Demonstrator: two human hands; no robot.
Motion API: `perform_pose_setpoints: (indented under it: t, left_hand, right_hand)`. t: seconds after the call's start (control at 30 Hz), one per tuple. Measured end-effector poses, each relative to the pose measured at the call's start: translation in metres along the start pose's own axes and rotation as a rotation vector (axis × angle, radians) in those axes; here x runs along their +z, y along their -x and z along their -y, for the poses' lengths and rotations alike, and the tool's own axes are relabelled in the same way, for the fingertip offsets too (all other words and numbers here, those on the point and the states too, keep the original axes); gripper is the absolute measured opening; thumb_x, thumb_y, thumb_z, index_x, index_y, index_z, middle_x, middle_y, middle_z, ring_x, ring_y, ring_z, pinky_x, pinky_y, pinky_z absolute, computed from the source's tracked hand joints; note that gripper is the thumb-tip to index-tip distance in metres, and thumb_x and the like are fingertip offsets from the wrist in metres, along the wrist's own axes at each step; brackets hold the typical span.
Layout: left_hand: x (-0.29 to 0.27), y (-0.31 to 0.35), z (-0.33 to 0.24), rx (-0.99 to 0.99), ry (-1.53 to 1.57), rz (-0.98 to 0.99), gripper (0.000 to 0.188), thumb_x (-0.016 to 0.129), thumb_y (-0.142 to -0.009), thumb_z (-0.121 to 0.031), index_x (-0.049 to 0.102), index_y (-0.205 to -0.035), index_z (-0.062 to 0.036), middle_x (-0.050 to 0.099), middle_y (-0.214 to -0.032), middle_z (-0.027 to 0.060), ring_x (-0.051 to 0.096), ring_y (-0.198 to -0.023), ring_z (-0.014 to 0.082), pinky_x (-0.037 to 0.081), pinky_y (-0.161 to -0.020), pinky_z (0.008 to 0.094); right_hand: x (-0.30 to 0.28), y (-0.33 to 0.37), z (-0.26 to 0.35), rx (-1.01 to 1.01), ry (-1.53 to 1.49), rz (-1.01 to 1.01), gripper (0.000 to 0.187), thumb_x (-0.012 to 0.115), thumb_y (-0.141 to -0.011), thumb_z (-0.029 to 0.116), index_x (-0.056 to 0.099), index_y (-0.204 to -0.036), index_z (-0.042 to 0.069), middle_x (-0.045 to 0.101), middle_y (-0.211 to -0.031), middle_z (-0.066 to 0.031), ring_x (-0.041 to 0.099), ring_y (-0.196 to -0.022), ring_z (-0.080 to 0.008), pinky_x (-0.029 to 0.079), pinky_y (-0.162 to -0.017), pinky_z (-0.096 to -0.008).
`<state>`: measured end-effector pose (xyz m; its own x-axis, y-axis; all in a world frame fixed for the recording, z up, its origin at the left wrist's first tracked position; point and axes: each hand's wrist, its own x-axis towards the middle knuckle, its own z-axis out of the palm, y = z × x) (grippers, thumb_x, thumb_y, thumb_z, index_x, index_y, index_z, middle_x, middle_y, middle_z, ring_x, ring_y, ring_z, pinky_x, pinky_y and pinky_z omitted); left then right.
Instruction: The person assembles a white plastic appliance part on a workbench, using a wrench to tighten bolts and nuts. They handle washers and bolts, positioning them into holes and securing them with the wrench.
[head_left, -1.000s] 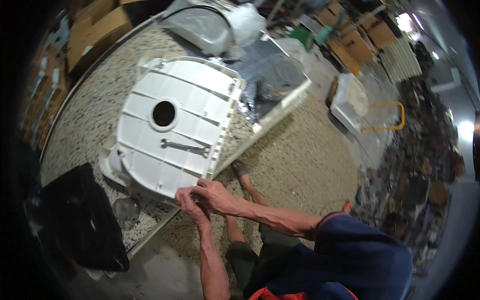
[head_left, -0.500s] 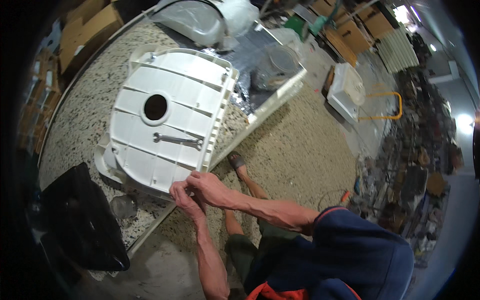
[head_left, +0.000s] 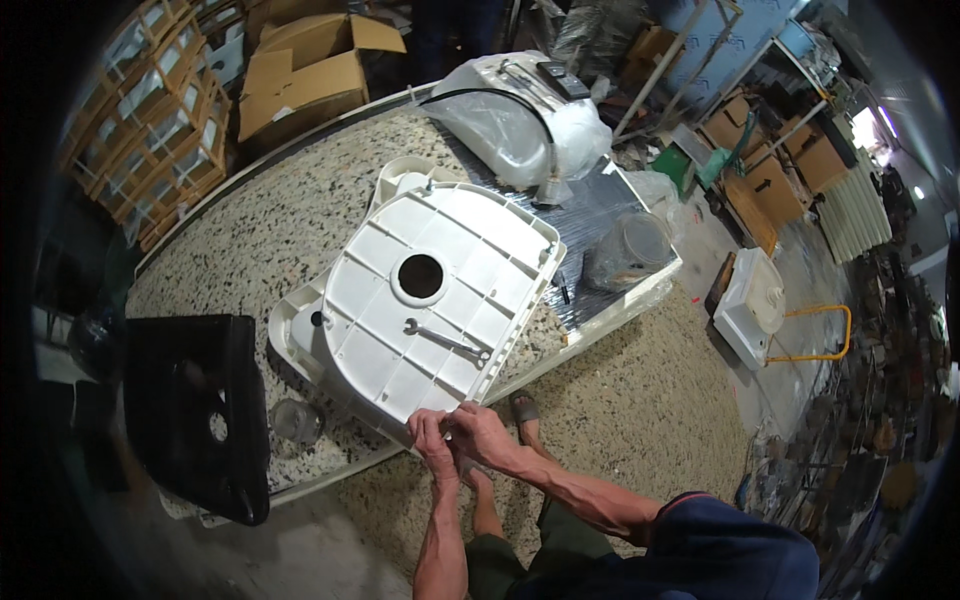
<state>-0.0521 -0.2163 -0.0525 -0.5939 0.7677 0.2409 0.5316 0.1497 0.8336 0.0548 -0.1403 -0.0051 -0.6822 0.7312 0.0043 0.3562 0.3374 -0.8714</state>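
White ribbed panel (head_left: 455,300), round-holed, centre; metal wrench (head_left: 447,341) lying on it. Left hand (head_left: 434,442) and right hand (head_left: 485,437), lower centre, together at the panel's edge. Black moulded piece (head_left: 175,405), lower left. Open cardboard box (head_left: 303,92), upper left.

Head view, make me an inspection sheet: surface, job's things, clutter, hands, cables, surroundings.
Surface: speckled table.
Job's things: ribbed white panel with a round hole; wrench lying on it.
Clutter: black shell and clear container on the left; plastic-wrapped bundle toward the far side.
Hands: left hand and right hand together at the panel's near edge; grip unclear.
Cables: black cord or strip curving over the bundle.
Surroundings: open cardboard box beyond the table; white basin off to the right.
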Motion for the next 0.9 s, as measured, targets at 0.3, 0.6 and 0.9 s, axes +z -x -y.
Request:
perform_pose_setpoints:
  t: [0.3,0.6,0.9]
  left_hand:
    - [-0.001,-0.004,-0.006,-0.010,-0.030,-0.004,0.017,0.067,-0.082,0.001,0.063,-0.098,-0.0026,0.062,-0.098,0.0127,0.060,-0.102,0.0334,0.044,-0.089,0.0450]
    - [-0.003,-0.007,-0.011,0.011,-0.065,-0.024,0.020,0.067,-0.080,0.005,0.063,-0.098,-0.0014,0.062,-0.098,0.0129,0.060,-0.102,0.0331,0.046,-0.090,0.0425]
    - [-0.004,-0.008,-0.006,0.046,-0.023,-0.020,0.021,0.064,-0.076,0.005,0.062,-0.096,-0.0025,0.061,-0.095,0.0115,0.060,-0.103,0.0320,0.045,-0.090,0.0440]
  right_hand:
    - [-0.007,-0.008,0.008,-0.001,-0.073,-0.071,0.010,0.070,-0.089,0.006,0.068,-0.097,0.001,0.065,-0.088,-0.0176,0.066,-0.080,-0.0411,0.053,-0.070,-0.0474]
    - [-0.006,-0.003,0.010,0.021,-0.006,-0.020,0.017,0.068,-0.083,-0.001,0.067,-0.100,0.001,0.063,-0.095,-0.0183,0.066,-0.085,-0.0431,0.054,-0.073,-0.0489]
    - [0.000,-0.002,0.009,0.043,-0.051,-0.108,0.021,0.076,-0.083,0.003,0.064,-0.100,0.000,0.064,-0.087,-0.0180,0.067,-0.080,-0.0381,0.053,-0.067,-0.0438]
